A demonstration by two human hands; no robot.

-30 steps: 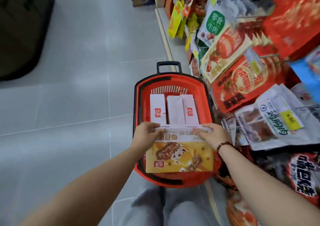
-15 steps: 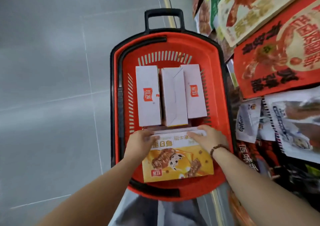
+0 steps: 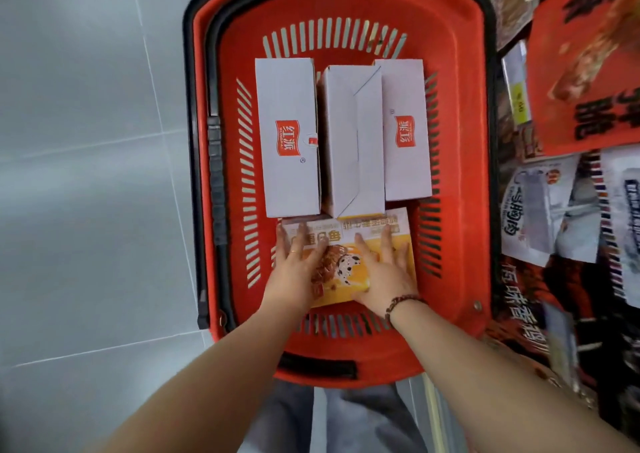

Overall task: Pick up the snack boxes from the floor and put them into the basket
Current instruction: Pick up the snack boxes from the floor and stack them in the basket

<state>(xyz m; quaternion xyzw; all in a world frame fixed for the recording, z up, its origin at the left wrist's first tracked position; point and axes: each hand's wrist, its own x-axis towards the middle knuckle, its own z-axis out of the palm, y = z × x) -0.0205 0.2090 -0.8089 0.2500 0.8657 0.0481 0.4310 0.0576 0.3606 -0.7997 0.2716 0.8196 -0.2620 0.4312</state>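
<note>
Basket: the red shopping basket point(image 3: 460, 161) sits on the grey tiled floor point(image 3: 86, 210), its black handle folded along the left rim, snack packets on the shelf point(image 3: 588, 106) just to its right.
Already in: three white snack boxes lie side by side on the far half of the basket floor: the left white box point(image 3: 289, 137), the middle white box point(image 3: 351, 140) showing its folded seam, and the right white box point(image 3: 407, 130) partly tucked behind the middle one.
In hand now: the yellow snack box point(image 3: 363, 244) lies flat across the near half, its far edge touching the near ends of the white boxes.
Left hand: the left hand point(image 3: 298, 269) is flat on the left part of the box, fingers point(image 3: 299, 236) spread and extended, pressing rather than gripping.
Right hand: the right hand point(image 3: 384, 269), beaded bracelet at the wrist, is flat on the right part, fingers point(image 3: 386, 241) splayed wide, nothing clasped.
Progress: four boxes in the basket, and this one looks seated, so I judge the placing is about finished.
Left to do: lift the hands away; the floor in view shows no more boxes, but much of it is out of frame, so I can't say whether any remain.
</note>
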